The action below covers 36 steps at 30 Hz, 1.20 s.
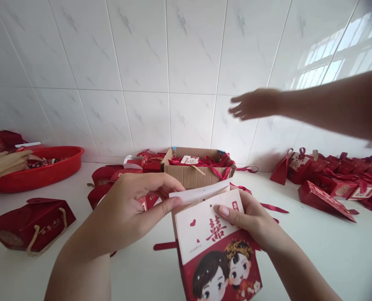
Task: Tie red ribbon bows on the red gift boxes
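Note:
A red and white paper gift box (201,242) with a cartoon couple printed on its front is held up before me. My left hand (142,209) pinches the white top flap of the box between thumb and fingers. Around the right side of the box wraps my right hand (251,213), its thumb pressed on the white front panel below the top edge. The flap stands folded at an angle over the box's upper edge. The inside of the box is hidden.
Behind stands a cardboard box (192,176) of red ribbons. A red basin (48,169) is at left, with another person's hand (13,165) over it. A co-worker's arm (324,100) reaches in from the right. Red boxes (339,167) line the right; a handled box (32,225) sits left.

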Tool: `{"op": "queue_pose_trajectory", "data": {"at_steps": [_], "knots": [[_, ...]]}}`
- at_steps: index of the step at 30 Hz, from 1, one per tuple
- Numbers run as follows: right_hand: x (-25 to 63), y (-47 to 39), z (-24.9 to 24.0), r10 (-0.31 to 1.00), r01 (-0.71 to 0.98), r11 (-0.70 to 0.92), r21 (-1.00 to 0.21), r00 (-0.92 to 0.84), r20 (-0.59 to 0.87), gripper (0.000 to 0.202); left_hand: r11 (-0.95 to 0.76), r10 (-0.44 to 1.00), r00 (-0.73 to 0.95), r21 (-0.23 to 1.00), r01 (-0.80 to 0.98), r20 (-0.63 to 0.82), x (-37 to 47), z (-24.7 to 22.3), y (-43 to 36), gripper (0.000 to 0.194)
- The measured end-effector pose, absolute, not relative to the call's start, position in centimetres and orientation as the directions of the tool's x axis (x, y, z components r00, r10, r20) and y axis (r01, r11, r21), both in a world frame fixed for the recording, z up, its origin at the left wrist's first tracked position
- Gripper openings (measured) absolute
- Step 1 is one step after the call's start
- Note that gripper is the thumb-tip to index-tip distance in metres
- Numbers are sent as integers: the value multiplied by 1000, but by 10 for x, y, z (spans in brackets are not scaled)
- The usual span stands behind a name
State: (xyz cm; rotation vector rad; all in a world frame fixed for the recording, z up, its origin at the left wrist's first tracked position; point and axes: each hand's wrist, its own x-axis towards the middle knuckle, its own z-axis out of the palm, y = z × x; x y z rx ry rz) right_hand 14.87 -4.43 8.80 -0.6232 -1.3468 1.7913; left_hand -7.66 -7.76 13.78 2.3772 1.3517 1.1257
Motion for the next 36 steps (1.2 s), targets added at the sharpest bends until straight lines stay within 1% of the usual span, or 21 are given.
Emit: {"op": "queue_pose_trajectory", "data": {"at_steps": [3, 5, 8, 10, 12, 15, 18, 20, 23, 25, 27, 29, 31, 33, 36], "knots": [[143, -44, 85, 865, -323, -74, -943, -491, 101, 24, -462, 882, 237, 641, 614, 408, -76, 136, -74, 11], [140, -44, 83, 901, -338, -30, -941, -417, 121, 26, -435, 900, 264, 719, 542, 346, -75, 134, -71, 17], [138, -42, 82, 930, -333, 19, -943, -342, 139, 29, -430, 891, 353, 779, 456, 285, -71, 132, -67, 27], [138, -40, 80, 939, -329, 54, -943, -303, 160, 30, -416, 892, 364, 801, 430, 267, -66, 131, -65, 32], [139, -38, 77, 945, -320, 103, -942, -264, 193, 30, -415, 896, 342, 807, 421, 283, -60, 129, -62, 33], [142, -36, 73, 938, -281, 203, -938, -220, 268, 25, -424, 899, 299, 812, 401, 321, -50, 124, -57, 21], [143, -35, 71, 919, -231, 293, -928, -198, 340, 21, -392, 918, 237, 827, 403, 319, -46, 120, -54, 24], [142, -35, 72, 921, -210, 312, -926, -171, 349, 22, -383, 921, 244, 822, 422, 304, -46, 121, -54, 24], [143, -35, 73, 941, -219, 276, -936, -139, 310, 24, -391, 908, 320, 824, 411, 271, -49, 125, -56, 21], [145, -36, 73, 949, -257, 234, -938, -148, 277, 23, -386, 897, 356, 853, 350, 260, -52, 128, -57, 21], [147, -35, 73, 954, -304, 186, -934, -171, 245, 20, -371, 894, 365, 885, 282, 258, -53, 128, -56, 20], [149, -34, 72, 958, -345, 153, -926, -179, 225, 19, -384, 895, 340, 888, 253, 290, -52, 126, -54, 18], [149, -33, 70, 962, -375, 142, -916, -168, 217, 19, -458, 877, 298, 843, 284, 376, -50, 122, -51, 14], [149, -32, 70, 964, -394, 144, -908, -151, 219, 19, -536, 843, 264, 771, 343, 468, -47, 118, -47, 16], [146, -32, 72, 957, -378, 149, -914, -178, 230, 26, -562, 826, 242, 715, 416, 509, -46, 114, -45, 21]]}}
